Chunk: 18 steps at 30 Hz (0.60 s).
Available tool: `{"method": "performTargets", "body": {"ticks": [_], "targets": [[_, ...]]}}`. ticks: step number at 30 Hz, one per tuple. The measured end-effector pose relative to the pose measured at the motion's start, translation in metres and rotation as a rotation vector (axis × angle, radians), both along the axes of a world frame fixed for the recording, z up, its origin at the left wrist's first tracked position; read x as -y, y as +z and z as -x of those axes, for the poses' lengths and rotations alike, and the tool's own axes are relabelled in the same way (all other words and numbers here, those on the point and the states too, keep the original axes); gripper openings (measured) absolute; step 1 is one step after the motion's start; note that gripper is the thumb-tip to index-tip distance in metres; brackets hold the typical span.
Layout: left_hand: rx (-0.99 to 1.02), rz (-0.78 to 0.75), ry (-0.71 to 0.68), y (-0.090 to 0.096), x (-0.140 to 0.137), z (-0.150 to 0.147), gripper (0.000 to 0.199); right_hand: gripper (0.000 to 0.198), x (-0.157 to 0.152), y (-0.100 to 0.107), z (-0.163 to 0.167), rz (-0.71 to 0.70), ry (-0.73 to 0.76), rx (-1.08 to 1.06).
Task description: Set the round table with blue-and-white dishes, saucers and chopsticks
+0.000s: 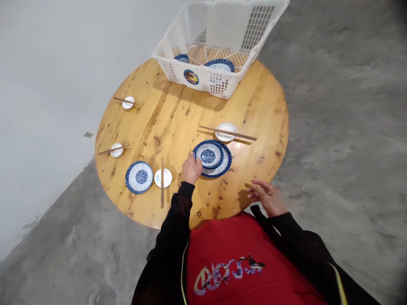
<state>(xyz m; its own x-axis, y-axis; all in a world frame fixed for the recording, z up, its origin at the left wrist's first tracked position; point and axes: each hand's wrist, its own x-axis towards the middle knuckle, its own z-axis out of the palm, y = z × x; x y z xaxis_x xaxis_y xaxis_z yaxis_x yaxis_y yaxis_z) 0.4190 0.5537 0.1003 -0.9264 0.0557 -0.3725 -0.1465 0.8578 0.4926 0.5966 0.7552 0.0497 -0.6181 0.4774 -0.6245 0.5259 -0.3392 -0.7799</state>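
My left hand (192, 168) grips the left rim of a blue-and-white plate (208, 156). That plate overlaps a second blue-and-white plate (226, 167) beneath it, near the front of the round wooden table (178, 127). Whether the two plates touch is hard to make out. Over the table's front edge, my right hand (267, 197) is held with its fingers apart and nothing in them. Just behind the plates stands a small white bowl (226, 138) with chopsticks (241, 136) laid across it.
Left of my left hand are another blue-and-white plate (139, 178) and a white bowl (168, 178) with chopsticks (162, 190). Two more bowls with chopsticks, a nearer bowl (117, 151) and a farther bowl (128, 105), line the left side. A white plastic basket (197, 82) holding blue-and-white dishes stands at the back.
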Motion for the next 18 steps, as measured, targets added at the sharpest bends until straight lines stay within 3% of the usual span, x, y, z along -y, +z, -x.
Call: {"method": "performTargets", "body": {"ticks": [7, 18], "targets": [[-0.012, 0.100, -0.030, 0.000, -0.010, -0.004, 0.038, 0.061, -0.008, 0.002, 0.000, 0.019, -0.020, 0.013], [0.028, 0.156, -0.018, 0.001, -0.011, -0.003, 0.039, 0.061, -0.008, 0.001, -0.004, 0.007, -0.009, 0.001]]}}
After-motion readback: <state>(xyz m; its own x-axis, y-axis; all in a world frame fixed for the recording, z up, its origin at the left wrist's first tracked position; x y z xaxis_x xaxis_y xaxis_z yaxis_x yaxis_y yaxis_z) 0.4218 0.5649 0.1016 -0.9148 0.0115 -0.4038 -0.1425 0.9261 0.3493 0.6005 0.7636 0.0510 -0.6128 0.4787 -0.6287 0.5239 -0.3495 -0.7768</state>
